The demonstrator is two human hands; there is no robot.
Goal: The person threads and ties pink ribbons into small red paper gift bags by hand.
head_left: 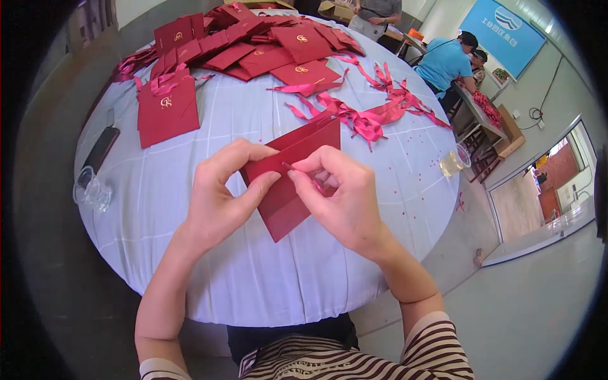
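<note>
Over the near half of the table I hold a dark red paper gift bag, tilted, with its top edge turned up and away from me. My left hand grips the bag's left side between thumb and fingers. On the front panel, my right hand pinches thumb and forefinger at a small dark tip, which looks like a ribbon end. A bit of pink ribbon shows under the right fingers; the rest of it is hidden. Loose pink ribbons lie just beyond the bag.
A heap of red gift bags covers the table's far side. One bag with ribbon handles lies at left. A phone and clear cups are near the left edge; a cup of pale liquid stands right. Other people work behind.
</note>
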